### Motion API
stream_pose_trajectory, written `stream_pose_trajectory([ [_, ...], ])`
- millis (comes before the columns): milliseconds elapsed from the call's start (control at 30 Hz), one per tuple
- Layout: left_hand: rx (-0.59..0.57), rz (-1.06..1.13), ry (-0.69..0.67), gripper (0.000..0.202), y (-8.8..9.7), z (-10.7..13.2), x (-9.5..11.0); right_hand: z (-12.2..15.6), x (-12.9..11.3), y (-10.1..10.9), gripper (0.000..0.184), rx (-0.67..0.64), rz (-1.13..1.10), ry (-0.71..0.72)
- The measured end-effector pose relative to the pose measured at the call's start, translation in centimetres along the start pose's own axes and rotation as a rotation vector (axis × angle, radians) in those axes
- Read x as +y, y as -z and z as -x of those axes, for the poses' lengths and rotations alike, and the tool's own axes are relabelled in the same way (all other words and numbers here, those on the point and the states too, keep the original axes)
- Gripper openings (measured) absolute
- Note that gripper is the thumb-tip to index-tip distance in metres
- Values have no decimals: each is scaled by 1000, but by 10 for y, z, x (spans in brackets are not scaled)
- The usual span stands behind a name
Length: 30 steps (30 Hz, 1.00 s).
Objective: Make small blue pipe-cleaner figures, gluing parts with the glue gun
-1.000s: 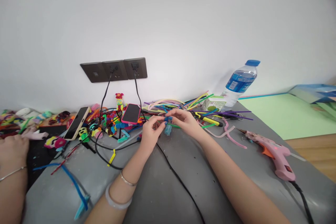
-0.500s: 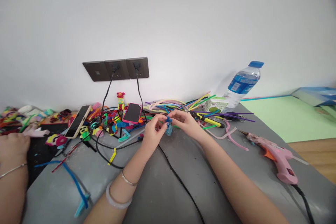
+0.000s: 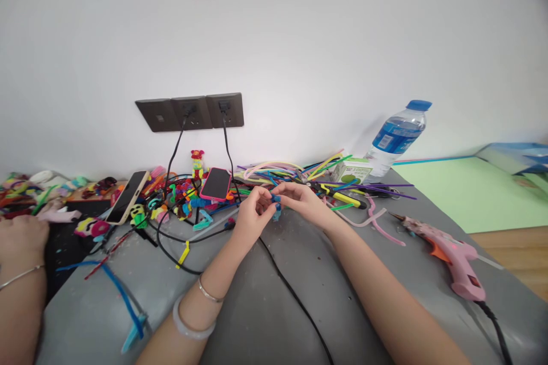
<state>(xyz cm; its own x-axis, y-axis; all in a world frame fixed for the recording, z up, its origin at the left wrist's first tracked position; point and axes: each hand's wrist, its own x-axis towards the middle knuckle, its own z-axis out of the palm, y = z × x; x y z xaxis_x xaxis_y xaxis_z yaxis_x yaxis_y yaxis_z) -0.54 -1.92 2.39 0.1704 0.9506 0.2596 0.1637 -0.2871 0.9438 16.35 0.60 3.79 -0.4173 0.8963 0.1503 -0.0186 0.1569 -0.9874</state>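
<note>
My left hand (image 3: 250, 218) and my right hand (image 3: 302, 199) meet over the middle of the grey table (image 3: 274, 308). Both pinch a small blue pipe-cleaner piece (image 3: 276, 205) between their fingertips, with a light blue bit hanging below it. Just behind the hands lies a heap of colourful pipe cleaners (image 3: 282, 174). A black cable (image 3: 295, 296) runs across the table beneath my left wrist, which wears two bracelets.
A pink glue gun (image 3: 445, 254) lies at the right. A water bottle (image 3: 396, 137) and small green carton (image 3: 353, 170) stand by the wall. Two phones (image 3: 214, 183) charge from wall sockets (image 3: 190, 113). Another person's hand (image 3: 19, 239) rests at the far left among craft pieces.
My fingers have shifted slightly on the blue piece, which now sits a little higher. The view drifted a bit; nothing else moved.
</note>
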Motion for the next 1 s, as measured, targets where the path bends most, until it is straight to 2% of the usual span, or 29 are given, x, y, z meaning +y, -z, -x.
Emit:
stream_pose_trajectory([
  [200, -52, -8, 6, 15, 1, 0, -2, 1, 2, 0, 26, 8, -34, -128],
  [400, -117, -9, 6, 11, 1, 2, -3, 3, -1, -2, 24, -55, -124, -225],
  [733, -160, -6, -30, 11, 2, 1, -8, 4, -5, -2, 22, -88, -100, -197],
  [933, -153, 7, -72, 11, 1, 3, -6, 5, -8, -2, 26, -119, -106, -164],
  [1000, -119, 16, -84, 11, 0, 2, -6, 5, -7, -2, 28, -115, -119, -162],
])
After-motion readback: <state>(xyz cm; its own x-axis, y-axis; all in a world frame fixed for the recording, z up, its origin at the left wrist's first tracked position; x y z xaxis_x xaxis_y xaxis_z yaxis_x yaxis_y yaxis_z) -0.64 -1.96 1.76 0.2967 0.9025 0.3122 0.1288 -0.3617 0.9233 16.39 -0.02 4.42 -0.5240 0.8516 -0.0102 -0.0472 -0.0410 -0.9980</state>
